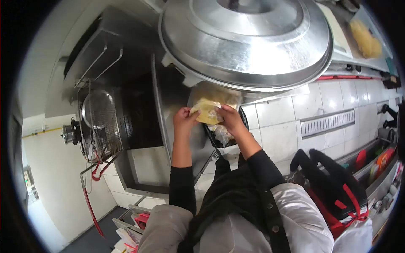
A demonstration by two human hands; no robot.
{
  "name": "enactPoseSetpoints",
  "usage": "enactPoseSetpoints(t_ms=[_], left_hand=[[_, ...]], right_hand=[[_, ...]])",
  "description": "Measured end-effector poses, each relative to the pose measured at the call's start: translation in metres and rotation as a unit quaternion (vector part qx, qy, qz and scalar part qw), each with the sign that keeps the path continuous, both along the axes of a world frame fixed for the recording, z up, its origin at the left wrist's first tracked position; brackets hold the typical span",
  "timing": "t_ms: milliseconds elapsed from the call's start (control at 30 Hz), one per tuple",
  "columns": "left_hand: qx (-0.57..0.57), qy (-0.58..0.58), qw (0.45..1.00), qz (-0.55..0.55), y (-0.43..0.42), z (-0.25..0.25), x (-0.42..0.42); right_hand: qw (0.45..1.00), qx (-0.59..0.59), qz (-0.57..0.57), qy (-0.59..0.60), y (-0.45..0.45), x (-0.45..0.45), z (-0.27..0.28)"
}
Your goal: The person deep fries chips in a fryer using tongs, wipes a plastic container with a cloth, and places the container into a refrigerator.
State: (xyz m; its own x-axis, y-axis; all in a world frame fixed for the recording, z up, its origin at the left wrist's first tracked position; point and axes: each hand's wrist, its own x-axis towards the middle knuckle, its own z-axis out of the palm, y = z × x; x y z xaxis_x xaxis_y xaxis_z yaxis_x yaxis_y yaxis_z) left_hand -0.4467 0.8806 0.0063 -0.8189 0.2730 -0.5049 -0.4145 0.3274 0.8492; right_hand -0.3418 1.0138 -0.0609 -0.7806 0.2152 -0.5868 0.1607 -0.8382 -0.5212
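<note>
A pale yellow, floppy sheet-like piece is stretched between my two hands; whether it is food or a wrapper I cannot tell. My left hand pinches its left side, thumb and fingers closed. On the opposite side, my right hand grips the edge in the same way. Just beyond the hands lies a tan, shiny surface, partly tucked beneath a large domed metal lid. Under my right hand, crumpled clear plastic fills a black bin.
Fryer baskets and a round strainer stand on the left by a dark metal basin. A co-worker in black with a red apron tie is close on my right. A floor drain crosses the white tiles. Yellow food sits far right.
</note>
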Motion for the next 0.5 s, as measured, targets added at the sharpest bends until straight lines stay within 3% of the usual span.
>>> enactPoseSetpoints(t_ms=[167,267,400,500], left_hand=[[-0.012,0.112,0.994,-0.007,-0.065,0.076,0.009],[-0.011,0.182,0.983,0.007,-0.123,0.123,0.020],[0.025,0.210,0.975,0.072,-0.210,0.162,0.046],[0.016,0.224,0.972,0.071,-0.272,0.171,0.070]], right_hand=[[0.990,0.131,0.009,0.056,-0.028,0.000,0.073],[0.960,0.257,0.103,0.051,-0.056,-0.020,0.144],[0.880,0.411,0.170,0.167,-0.116,-0.083,0.195],[0.771,0.555,0.222,0.218,-0.161,-0.142,0.211]])
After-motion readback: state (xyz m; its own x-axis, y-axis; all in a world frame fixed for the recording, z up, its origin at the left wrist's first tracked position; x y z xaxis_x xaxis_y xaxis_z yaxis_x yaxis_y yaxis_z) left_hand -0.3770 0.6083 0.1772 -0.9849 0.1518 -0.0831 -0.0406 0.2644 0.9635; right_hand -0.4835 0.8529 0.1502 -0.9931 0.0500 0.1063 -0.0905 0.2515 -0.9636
